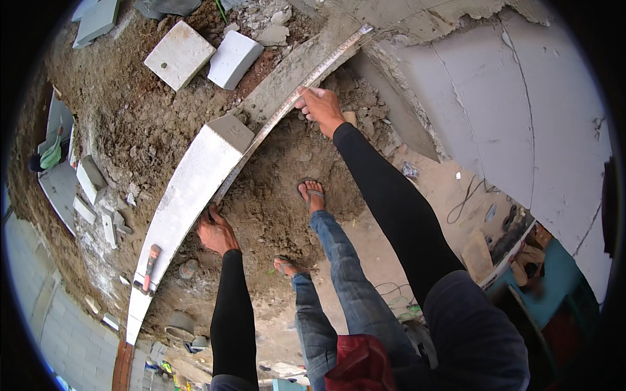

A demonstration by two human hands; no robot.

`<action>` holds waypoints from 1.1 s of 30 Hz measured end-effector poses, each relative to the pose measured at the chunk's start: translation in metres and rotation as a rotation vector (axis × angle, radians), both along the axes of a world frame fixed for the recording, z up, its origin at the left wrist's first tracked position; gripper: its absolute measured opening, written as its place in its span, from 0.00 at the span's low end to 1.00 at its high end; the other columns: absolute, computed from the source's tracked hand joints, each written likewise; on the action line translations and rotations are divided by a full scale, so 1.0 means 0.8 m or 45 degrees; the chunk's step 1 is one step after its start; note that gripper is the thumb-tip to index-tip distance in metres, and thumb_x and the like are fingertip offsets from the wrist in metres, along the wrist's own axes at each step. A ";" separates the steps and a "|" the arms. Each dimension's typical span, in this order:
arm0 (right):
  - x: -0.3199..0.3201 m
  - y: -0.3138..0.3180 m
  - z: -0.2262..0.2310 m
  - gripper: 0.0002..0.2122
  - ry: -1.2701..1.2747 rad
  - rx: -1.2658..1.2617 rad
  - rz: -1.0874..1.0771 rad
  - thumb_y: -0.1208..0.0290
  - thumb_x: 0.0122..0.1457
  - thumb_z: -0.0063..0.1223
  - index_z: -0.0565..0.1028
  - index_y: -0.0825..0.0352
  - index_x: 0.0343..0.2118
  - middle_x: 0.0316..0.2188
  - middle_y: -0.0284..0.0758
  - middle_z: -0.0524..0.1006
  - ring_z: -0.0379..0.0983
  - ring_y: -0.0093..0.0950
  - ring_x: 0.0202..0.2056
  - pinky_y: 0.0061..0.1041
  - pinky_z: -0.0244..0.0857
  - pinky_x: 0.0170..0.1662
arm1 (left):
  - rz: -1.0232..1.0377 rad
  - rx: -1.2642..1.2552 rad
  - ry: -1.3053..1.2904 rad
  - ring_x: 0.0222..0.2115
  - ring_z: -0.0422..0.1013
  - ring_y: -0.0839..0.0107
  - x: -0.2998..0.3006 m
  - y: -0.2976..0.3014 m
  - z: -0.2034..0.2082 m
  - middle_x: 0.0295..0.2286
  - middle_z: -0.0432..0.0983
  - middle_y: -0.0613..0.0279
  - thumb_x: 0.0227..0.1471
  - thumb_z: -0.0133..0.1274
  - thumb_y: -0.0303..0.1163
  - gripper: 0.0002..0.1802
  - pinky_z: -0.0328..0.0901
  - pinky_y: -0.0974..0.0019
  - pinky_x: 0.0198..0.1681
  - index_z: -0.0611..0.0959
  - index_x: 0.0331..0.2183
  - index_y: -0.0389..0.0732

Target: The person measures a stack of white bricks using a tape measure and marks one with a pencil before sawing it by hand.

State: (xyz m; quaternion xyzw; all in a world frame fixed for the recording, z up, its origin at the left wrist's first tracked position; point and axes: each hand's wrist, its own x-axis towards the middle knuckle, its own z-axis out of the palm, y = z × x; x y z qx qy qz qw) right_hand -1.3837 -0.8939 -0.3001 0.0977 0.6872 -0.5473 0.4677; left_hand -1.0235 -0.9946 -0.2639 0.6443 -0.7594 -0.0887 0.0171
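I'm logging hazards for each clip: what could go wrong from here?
The hammer lies unsecured on the narrow white block course; a knock might send it off the edge. The long straightedge could slip or shift, as the right hand seems to hold it only by the fingers. Uneven soil and open flip-flops might make a stumble or toe injury likelier.

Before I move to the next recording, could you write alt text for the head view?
The right hand holds a long, narrow straightedge running along the side of a white block wall, with the left hand lower down by the same side. A hammer lies on the wall, and loose white blocks rest on the dirt beyond.
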 end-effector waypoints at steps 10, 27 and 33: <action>0.002 -0.008 -0.013 0.21 0.099 0.074 0.005 0.60 0.60 0.54 0.73 0.71 0.50 0.28 0.32 0.79 0.66 0.16 0.25 0.17 0.65 0.26 | 0.075 0.143 0.074 0.33 0.75 0.45 -0.010 -0.003 0.001 0.32 0.79 0.41 0.55 0.50 0.51 0.27 0.67 0.49 0.38 0.84 0.37 0.34; 0.003 0.007 -0.037 0.22 0.217 -0.057 0.029 0.61 0.61 0.54 0.71 0.73 0.52 0.31 0.34 0.80 0.70 0.17 0.28 0.19 0.70 0.30 | -0.044 -0.009 0.105 0.32 0.74 0.47 -0.005 0.003 0.002 0.35 0.77 0.43 0.55 0.51 0.46 0.23 0.67 0.49 0.36 0.84 0.36 0.33; 0.000 0.008 -0.035 0.24 0.177 -0.053 0.059 0.60 0.62 0.53 0.69 0.73 0.55 0.33 0.34 0.79 0.69 0.18 0.28 0.18 0.69 0.30 | -0.058 0.035 0.106 0.34 0.72 0.46 -0.006 0.003 0.004 0.36 0.76 0.41 0.56 0.50 0.47 0.25 0.65 0.48 0.38 0.82 0.38 0.30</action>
